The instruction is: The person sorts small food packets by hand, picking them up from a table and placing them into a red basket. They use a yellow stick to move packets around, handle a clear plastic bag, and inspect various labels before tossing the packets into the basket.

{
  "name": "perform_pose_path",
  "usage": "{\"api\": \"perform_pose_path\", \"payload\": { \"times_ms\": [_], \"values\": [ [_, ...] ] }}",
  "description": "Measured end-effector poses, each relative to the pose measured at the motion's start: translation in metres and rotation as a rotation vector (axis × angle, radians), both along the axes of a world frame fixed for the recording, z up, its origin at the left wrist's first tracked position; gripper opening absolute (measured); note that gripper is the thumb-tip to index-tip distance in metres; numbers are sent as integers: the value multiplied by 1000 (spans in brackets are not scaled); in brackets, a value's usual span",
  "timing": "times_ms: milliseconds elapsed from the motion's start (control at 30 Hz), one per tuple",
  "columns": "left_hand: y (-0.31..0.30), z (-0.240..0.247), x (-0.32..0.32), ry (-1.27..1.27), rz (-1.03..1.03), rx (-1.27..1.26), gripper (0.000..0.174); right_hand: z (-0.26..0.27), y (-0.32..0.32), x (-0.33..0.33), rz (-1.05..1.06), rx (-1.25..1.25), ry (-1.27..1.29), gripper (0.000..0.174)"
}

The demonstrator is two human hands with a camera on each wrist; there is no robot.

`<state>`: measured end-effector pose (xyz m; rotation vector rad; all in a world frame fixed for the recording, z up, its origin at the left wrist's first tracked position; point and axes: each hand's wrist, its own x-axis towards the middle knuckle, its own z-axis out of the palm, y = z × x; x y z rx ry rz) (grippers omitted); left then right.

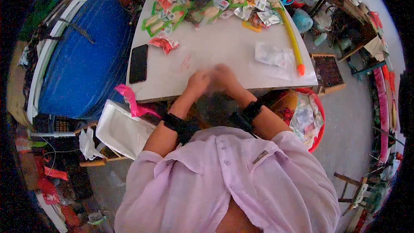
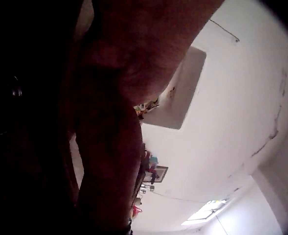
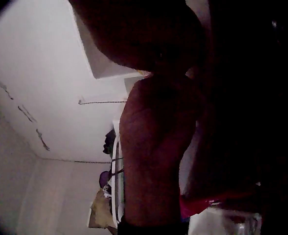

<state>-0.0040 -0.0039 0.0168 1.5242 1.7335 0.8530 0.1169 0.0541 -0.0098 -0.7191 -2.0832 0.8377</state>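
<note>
In the head view both hands are close together over the table's near edge, fingers blurred. The left hand (image 1: pixel 199 82) looks bent at the fingers, and the right hand (image 1: pixel 224 77) lies just beside it. Whether anything is between them cannot be made out. Both wrist views are very dark: the left wrist view shows a hand (image 2: pixel 129 63) near a forearm, and the right wrist view shows two hands meeting, one (image 3: pixel 156 107) below the other. A red-and-white packet (image 1: pixel 164 43) lies on the table (image 1: pixel 215 43) beyond the left hand.
Many packets (image 1: pixel 211 11) are heaped at the table's far side. A black phone (image 1: pixel 138 63) lies at left, a clear plastic bag (image 1: pixel 274 56) and a yellow tube (image 1: pixel 291 32) at right. Below stand a white foam box (image 1: pixel 123 127) and a red basin (image 1: pixel 321 125) of wrappers.
</note>
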Motion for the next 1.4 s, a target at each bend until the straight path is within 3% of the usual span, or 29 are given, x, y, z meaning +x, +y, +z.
{"api": "perform_pose_path", "payload": {
  "times_ms": [33,100,200,300,367,433,500,533,567,633,667,700,800,867,900,1000,1067,1200,1267,1333,1367,1400],
  "values": [
    [0,0,0,-158,5,-29,24,4,-2,0,-25,61,-28,21],
    [-1,2,-1,-472,15,-92,17,15,-6,3,-51,-315,-89,18],
    [4,10,-14,-358,40,-160,23,19,-2,12,-51,461,-338,18],
    [18,24,-39,-43,171,194,22,25,-9,12,133,-679,125,16],
    [46,-5,-78,236,131,512,23,-20,9,16,162,-508,-44,18],
    [67,5,-105,551,158,507,32,-7,7,14,159,-586,-28,20],
    [85,-5,-126,761,277,466,36,22,-12,17,126,-916,171,19],
    [88,-4,-129,863,338,441,38,6,-10,15,131,-694,148,19],
    [93,-2,-130,740,336,177,43,-21,-4,11,133,-472,124,18],
    [101,-4,-123,807,291,26,42,-11,-8,8,149,-553,236,17],
    [105,-7,-119,839,267,-51,42,1,-14,9,164,-858,372,19],
    [105,-8,-111,807,211,26,41,16,-19,10,176,-1164,507,21],
    [103,-17,-88,614,65,168,38,18,-18,14,193,-1133,439,18],
    [106,-28,-75,360,-2,160,34,6,-11,17,82,-910,203,15],
    [97,-13,-63,463,28,334,29,1,-9,18,28,-796,87,15],
    [56,19,-36,464,138,645,29,2,-8,18,54,-1051,355,16],
    [20,28,-13,280,77,547,40,-4,-3,25,112,-567,195,16],
    [-34,15,29,218,-28,506,45,13,-12,24,87,-50,-38,15],
    [-41,11,36,155,28,462,43,39,-27,23,127,-636,166,14],
    [-37,-2,29,38,153,353,40,47,-34,19,112,-939,195,15],
    [-37,-4,25,80,172,355,33,8,-30,14,208,-1012,434,18],
    [-36,-6,21,132,153,358,28,19,-26,20,174,-928,311,19]
  ]
}}
